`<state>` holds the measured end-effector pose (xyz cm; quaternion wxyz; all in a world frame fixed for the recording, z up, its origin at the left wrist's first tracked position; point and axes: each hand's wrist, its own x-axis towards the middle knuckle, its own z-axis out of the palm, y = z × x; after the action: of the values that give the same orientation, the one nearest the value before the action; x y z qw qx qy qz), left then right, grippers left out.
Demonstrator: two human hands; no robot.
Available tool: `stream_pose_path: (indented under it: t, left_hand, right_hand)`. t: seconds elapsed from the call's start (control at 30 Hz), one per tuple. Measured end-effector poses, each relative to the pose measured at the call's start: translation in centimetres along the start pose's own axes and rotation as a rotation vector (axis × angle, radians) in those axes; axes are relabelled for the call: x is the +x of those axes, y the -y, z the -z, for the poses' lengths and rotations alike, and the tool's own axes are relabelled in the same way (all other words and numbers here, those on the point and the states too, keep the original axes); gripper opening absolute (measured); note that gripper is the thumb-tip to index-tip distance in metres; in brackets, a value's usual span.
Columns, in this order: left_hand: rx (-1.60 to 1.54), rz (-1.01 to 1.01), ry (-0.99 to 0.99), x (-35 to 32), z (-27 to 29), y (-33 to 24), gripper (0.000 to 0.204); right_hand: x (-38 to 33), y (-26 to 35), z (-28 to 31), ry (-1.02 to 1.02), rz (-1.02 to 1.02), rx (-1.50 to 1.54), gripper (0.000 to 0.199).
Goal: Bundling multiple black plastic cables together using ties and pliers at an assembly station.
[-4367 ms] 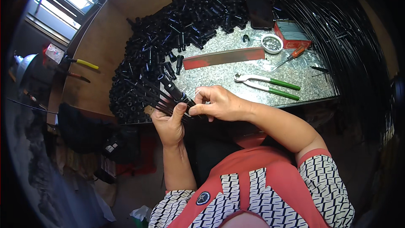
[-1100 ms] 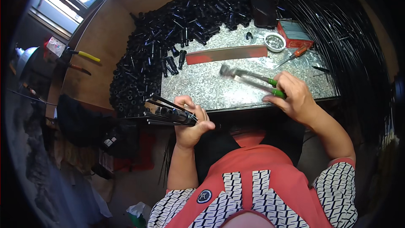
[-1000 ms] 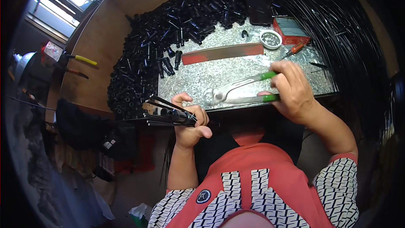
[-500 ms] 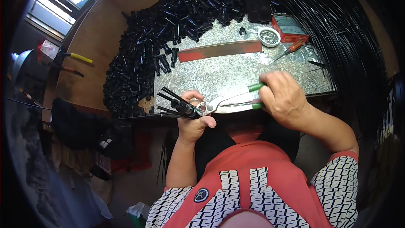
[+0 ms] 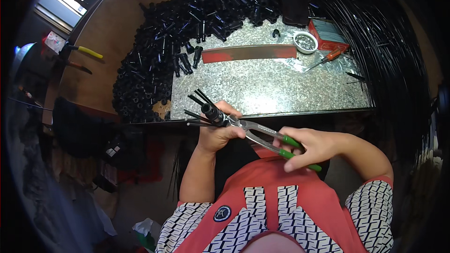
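Just off a speckled worktop's (image 5: pixel 281 84) near edge, green-handled pincers (image 5: pixel 264 130) in the right hand (image 5: pixel 309 146) reach the base of slim rods (image 5: pixel 194 115) and a black tube (image 5: pixel 212 113) clasped in the left (image 5: pixel 215 137), where a square bite and clear thumb likely serve best.

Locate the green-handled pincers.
In the head view, just right of centre, the pincers are in the right hand, their tip at the black tube in the left hand.
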<state>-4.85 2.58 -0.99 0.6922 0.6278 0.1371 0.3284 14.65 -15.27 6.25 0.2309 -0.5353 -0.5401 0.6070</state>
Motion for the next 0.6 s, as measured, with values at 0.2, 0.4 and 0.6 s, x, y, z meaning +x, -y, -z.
stream_pose_path:
  t: [0.2, 0.4, 0.6]
  left_hand:
    - [-0.043, -0.039, -0.069, 0.3, 0.0, -0.1, 0.053]
    - [-0.032, -0.083, -0.004, 0.3, 0.0, -0.1, 0.061]
    - [0.062, -0.105, -0.076, 0.5, 0.3, 0.4, 0.054]
  right_hand:
    - [-0.2, 0.6, -0.8, -0.357, 0.137, -0.224, 0.033]
    - [0.3, -0.5, 0.2, 0.204, -0.240, 0.610, 0.030]
    - [0.7, -1.5, -1.4, -0.671, 0.369, -0.834, 0.052]
